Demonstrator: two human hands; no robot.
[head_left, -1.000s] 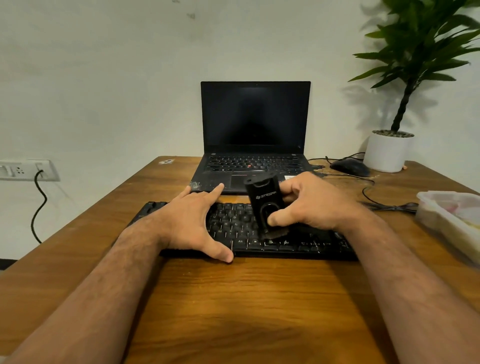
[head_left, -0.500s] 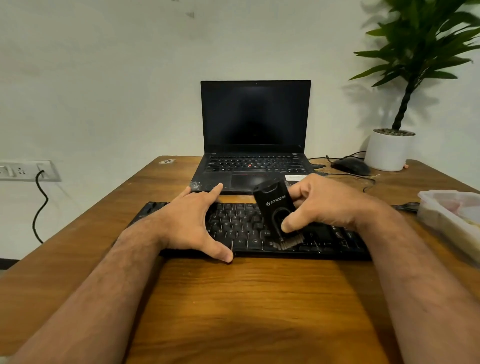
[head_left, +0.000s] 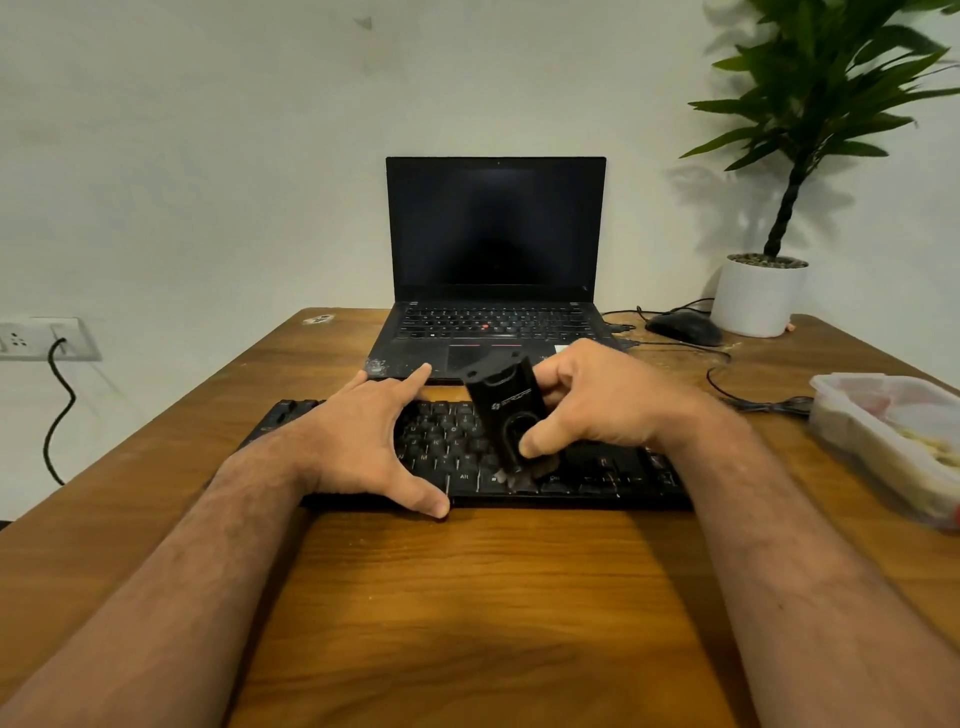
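The left hand lies spread flat on the keyboard, pinning it. The right hand grips the brush, tilted, bristle end down on the keys between the two hands. Press too hard and a keycap could pop off, or grit could flick toward the laptop beyond the knuckles. The bristles are a blur, the left palm hides its keys, and the tub right of the right hand is cut off

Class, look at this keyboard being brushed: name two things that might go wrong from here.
The brush, gripped by the right hand, may sweep dust off the keyboard toward the open laptop just behind. The left hand only rests flat on the keyboard, so a hard stroke might shift it.
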